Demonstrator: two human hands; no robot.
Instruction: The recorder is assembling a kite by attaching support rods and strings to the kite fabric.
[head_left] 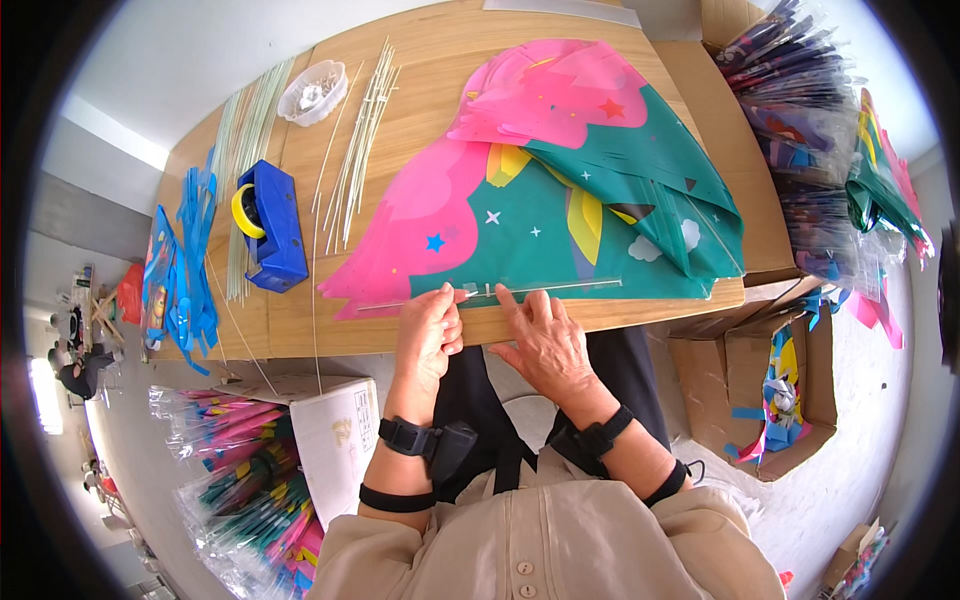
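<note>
A stack of thin pink-and-green printed sheets (540, 235), kite-like in shape, lies on the wooden table with its upper part folded over. Along its near edge runs a slim pale rod (590, 284). My left hand (430, 318) is closed at that edge, thumb and forefinger pinching a small whitish piece too tiny to name. Just to its right, my right hand (545, 340) rests palm down with fingers apart, the fingertips pressing on the sheet's edge and the rod. A small clear strip shows between the two hands.
To the left stand a blue tape dispenser (275, 228), thin sticks (365, 140), a clear bowl (312, 93) of small parts and blue strips (195, 255). Cardboard boxes (700, 385) and bagged printed goods (800, 150) flank the table.
</note>
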